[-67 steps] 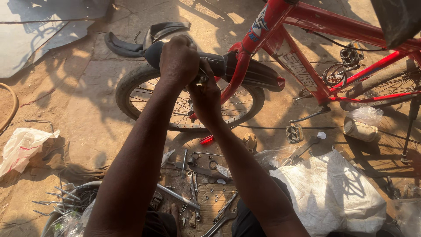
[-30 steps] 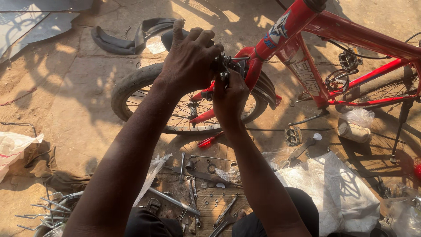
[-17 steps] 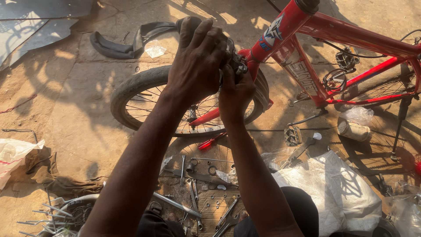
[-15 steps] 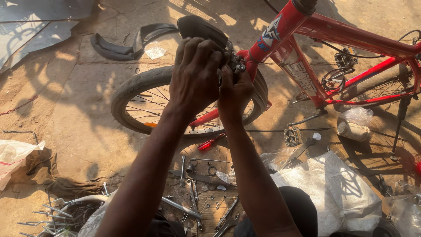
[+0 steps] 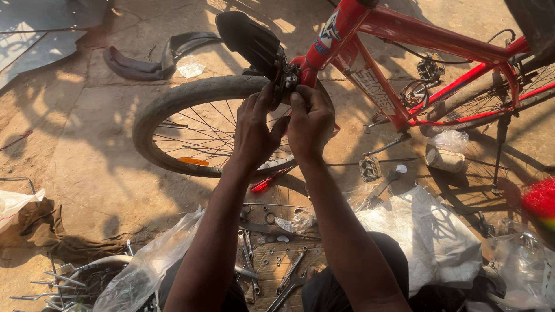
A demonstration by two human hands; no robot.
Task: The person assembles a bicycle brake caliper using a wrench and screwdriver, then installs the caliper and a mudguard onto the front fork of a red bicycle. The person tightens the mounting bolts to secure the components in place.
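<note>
A red bicycle (image 5: 404,32) stands in front of me with its front wheel (image 5: 173,101) turned left. A black mudguard (image 5: 248,37) sticks up over the tyre. Where it meets the fork there is a small metal fitting (image 5: 287,75). My left hand (image 5: 254,133) reaches up from below, its fingertips pinching the fitting's left side. My right hand (image 5: 309,121) is close beside it, thumb and fingers closed on the fitting's right side. The fingers hide part of the fitting.
A red-handled screwdriver (image 5: 266,182) lies under the wheel. Wrenches and small parts lie on a wooden board (image 5: 277,266) between my knees. Plastic bags (image 5: 428,231) are at the right, a pedal (image 5: 369,169) hangs near them, and loose mudguard pieces (image 5: 144,58) lie at the back left.
My left hand has come off the top of the mudguard and dropped below it, uncovering the mudguard. Both hands now meet at the fitting. The view has shifted slightly.
</note>
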